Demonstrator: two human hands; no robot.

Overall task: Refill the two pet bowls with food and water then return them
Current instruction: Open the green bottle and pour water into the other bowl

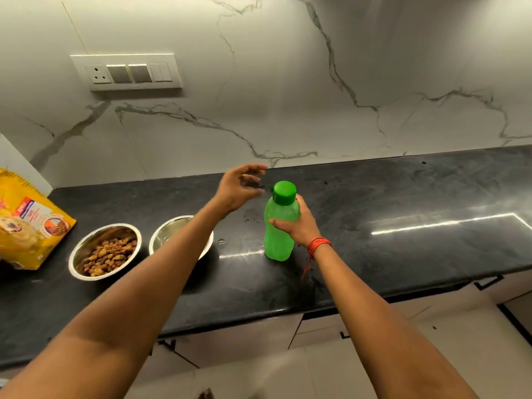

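Note:
A green plastic bottle (278, 226) with a green cap stands upright on the black countertop (403, 226). My right hand (299, 226) grips its body from the right side. My left hand (239, 185) hovers with fingers spread, just left of the cap and apart from it. Two steel bowls sit to the left: one bowl (105, 250) holds brown kibble, the other bowl (168, 236) is partly hidden under my left forearm, so its contents cannot be made out.
A yellow pet food bag (26, 223) lies at the far left of the counter. A marble wall with a switch plate (126, 72) rises behind. Cabinet fronts with black handles run below the counter edge.

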